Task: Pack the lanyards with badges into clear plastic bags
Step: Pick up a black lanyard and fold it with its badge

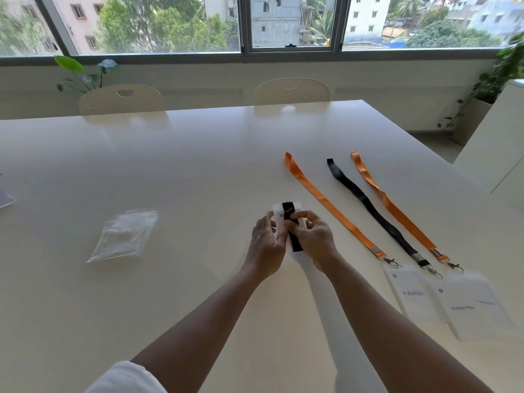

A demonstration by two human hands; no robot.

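A white badge with a black lanyard wound round it is held above the middle of the white table. My left hand grips the badge's left edge. My right hand pinches the black strap against the badge. A stack of clear plastic bags lies flat to the left, apart from both hands. To the right lie three stretched-out lanyards: an orange one, a black one and a second orange one. Their white badges overlap near the table's front right.
Two cream chairs stand at the table's far side below a wide window. Potted plants stand at the right and far left. A white cabinet flanks the table's right edge. A flat grey object pokes in at the left edge.
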